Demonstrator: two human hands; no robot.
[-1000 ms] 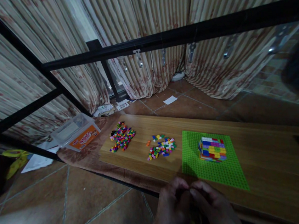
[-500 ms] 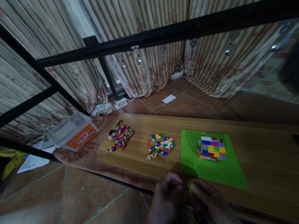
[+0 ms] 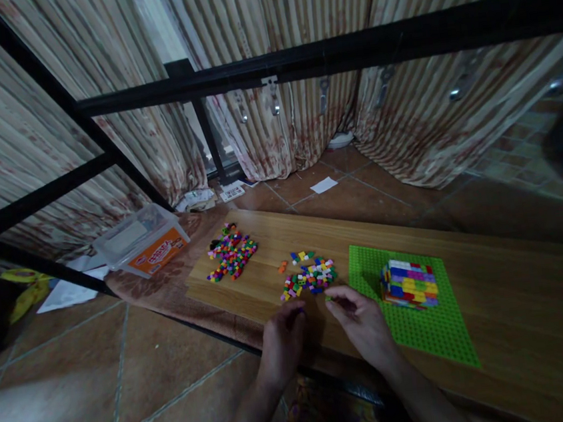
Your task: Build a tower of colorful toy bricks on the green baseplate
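Both my hands rest on the wooden board just below a small pile of coloured bricks. My left hand is curled, fingertips pinched at the pile's near edge; what they hold is too small to name. My right hand is also pinched, its fingertips close to a green brick at the pile's right side. To the right, a multicoloured block of stacked bricks stands on a green baseplate. A bigger heap of loose bricks lies farther left.
A clear plastic box with an orange label sits at the board's left end on a brown cloth. A black metal frame crosses overhead. Striped curtains hang behind; papers lie on the tiled floor.
Both hands moved forward from the board's near edge, where they were joined together, up to the small brick pile, and they have separated.
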